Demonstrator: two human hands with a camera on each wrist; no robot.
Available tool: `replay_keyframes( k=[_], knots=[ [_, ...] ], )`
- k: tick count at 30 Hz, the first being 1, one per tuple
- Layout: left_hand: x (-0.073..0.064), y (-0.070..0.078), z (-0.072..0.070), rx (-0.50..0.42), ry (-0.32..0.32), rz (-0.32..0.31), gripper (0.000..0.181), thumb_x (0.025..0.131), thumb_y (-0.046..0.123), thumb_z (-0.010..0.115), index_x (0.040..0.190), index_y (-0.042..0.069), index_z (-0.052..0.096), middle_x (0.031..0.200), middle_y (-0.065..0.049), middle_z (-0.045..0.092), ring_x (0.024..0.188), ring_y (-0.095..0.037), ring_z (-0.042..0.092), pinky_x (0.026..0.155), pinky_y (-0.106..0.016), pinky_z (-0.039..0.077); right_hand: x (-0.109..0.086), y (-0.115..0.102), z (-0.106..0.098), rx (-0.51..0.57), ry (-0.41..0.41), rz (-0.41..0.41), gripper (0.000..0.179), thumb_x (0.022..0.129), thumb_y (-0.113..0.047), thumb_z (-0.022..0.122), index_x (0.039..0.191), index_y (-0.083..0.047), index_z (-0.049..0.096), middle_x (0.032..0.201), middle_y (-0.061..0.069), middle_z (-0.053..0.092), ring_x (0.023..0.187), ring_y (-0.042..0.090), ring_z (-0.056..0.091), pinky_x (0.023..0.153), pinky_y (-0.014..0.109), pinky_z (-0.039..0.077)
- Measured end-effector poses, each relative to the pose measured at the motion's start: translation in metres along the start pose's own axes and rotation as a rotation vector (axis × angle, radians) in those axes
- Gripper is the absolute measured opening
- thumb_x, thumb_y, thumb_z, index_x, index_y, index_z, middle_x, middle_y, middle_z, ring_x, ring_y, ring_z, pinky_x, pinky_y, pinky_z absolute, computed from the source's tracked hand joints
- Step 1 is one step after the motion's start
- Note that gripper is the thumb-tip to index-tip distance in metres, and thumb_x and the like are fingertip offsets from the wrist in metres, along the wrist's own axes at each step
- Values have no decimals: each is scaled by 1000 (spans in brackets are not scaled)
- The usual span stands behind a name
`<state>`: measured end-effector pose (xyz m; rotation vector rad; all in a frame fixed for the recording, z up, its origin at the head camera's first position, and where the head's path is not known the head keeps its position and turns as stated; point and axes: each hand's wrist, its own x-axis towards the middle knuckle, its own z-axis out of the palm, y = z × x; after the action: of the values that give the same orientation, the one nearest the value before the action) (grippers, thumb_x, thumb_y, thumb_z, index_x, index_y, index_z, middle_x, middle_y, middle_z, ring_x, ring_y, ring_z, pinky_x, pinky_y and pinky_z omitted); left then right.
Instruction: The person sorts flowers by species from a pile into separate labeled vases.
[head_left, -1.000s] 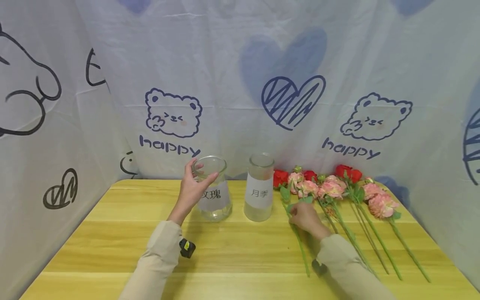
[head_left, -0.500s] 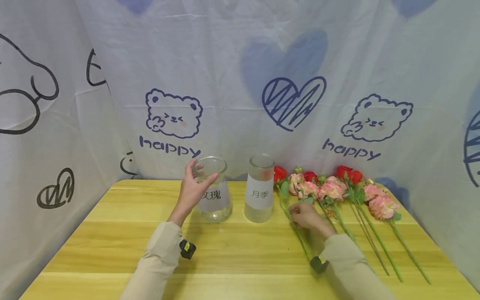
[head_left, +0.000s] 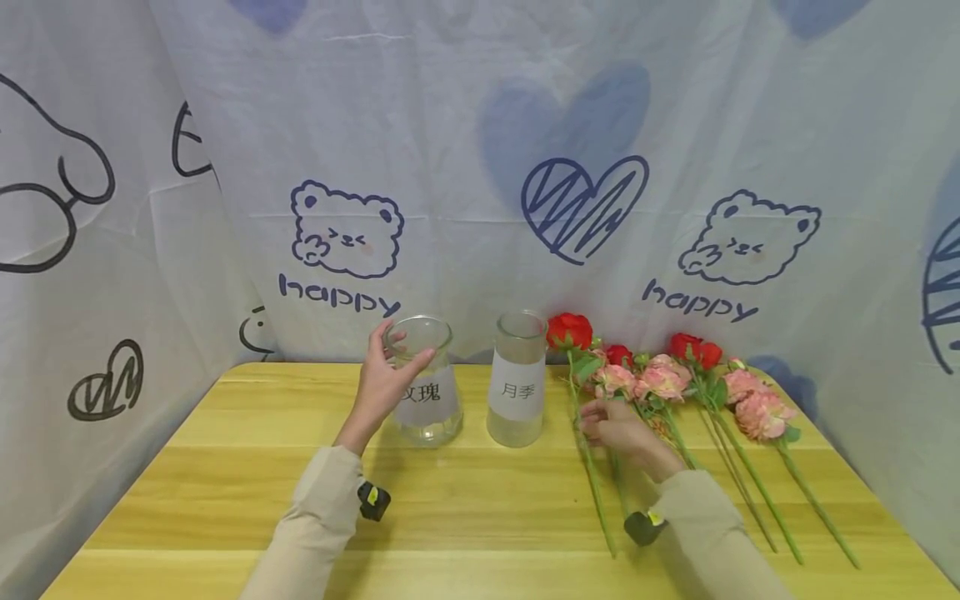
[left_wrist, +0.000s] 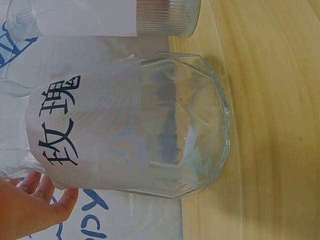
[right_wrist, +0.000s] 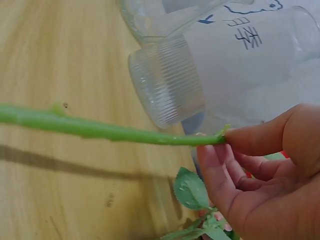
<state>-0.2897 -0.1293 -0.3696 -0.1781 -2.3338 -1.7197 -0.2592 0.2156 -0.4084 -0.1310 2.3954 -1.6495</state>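
Left hand (head_left: 384, 379) wrapped around the rim of the faceted glass vase (head_left: 427, 385), fingers curled on the glass, vase standing on the wooden surface (head_left: 225, 467) at about 11 o'clock. Right hand (head_left: 618, 432) pinching the green stem of a red rose (head_left: 569, 330), thumb and fingers clamped on it, bloom lifted up at roughly 12 o'clock, right beside the mouth of the ribbed vase (head_left: 517, 379).

Stuff that looks risky from here, just guessing:
- Long stem tail dragging at 5 o'clock, could easily catch the stems of the pink flowers (head_left: 660, 379) lying just to the right and pull them along.
- Bloom sitting very near the ribbed vase, so a sideways swing might knock that one, tall and narrow as it is.
- Grip low on a thin stem, so the head may flop or twist.

Compared with a second ago: rose up off the surface instead of lying with the bunch, right hand a bit closer in, left hand and faceted vase pretty much unchanged.
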Motion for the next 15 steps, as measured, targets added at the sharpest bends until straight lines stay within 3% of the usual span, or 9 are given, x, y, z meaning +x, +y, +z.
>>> replay_keyframes(
  k=[9,15],
  knots=[
    [1,-2,2,-17,13,17,89,85,37,73,152,12,19,146,-11,40,129,-34,36,100,-52,40,-3,-7,-10,79,124,-60,36,96,3,52,126,20,41,111,23,54,94,26,59,80,37,55],
    [0,-3,3,-13,21,13,90,85,37,73,152,11,19,146,-11,41,129,-34,37,99,-53,40,-4,-11,-14,223,205,-73,29,96,3,51,121,14,41,104,11,51,87,11,55,78,29,54]
  ],
)
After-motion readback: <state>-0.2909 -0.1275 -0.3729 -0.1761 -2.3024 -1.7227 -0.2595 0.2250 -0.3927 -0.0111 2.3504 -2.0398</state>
